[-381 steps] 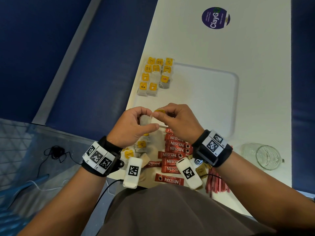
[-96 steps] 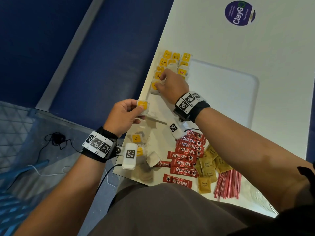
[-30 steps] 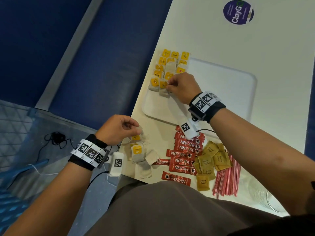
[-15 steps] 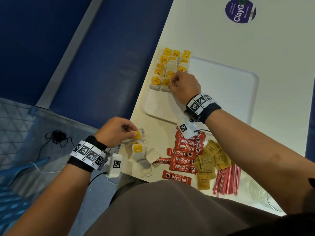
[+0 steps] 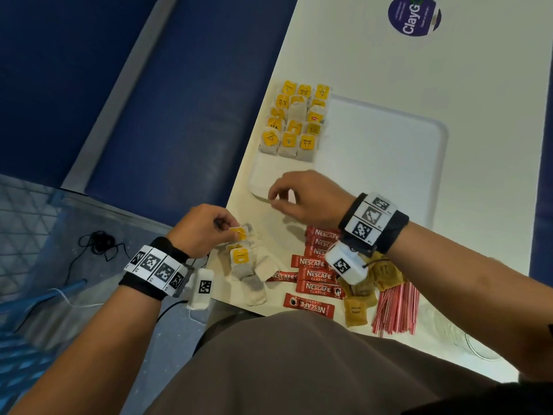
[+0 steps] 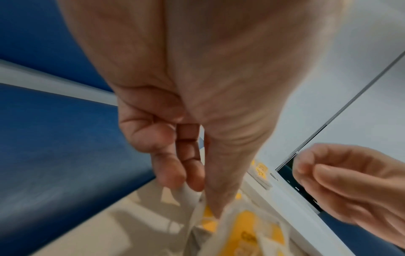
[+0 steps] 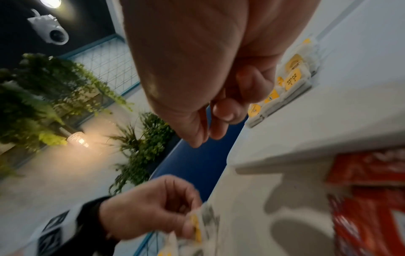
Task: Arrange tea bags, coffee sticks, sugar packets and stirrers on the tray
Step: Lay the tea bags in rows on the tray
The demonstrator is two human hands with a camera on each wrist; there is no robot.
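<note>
A white tray [image 5: 389,151] lies on the table, with several yellow-tagged tea bags [image 5: 294,121] laid in rows at its far left corner. My left hand [image 5: 229,230] pinches one tea bag [image 5: 239,233] by its yellow tag, just above the loose tea bag pile [image 5: 248,271]. The right hand [image 5: 276,199] hovers over the tray's near left edge with curled fingers and nothing between them. In the left wrist view my thumb and fingers [image 6: 192,181] close on the bag [image 6: 241,230]. Red coffee sticks [image 5: 314,275], brown sugar packets [image 5: 356,310] and red stirrers [image 5: 395,310] lie by the near edge.
The table's left edge [image 5: 239,181] runs close beside the tea bags, with a blue bench below it. A clear glass [image 5: 478,345] stands at the near right corner. A purple round sticker [image 5: 414,15] marks the far end of the table.
My right hand left the tea bag rows, where one more bag now lies, and drew back to the tray's near edge. The left hand has picked a tea bag out of the pile.
</note>
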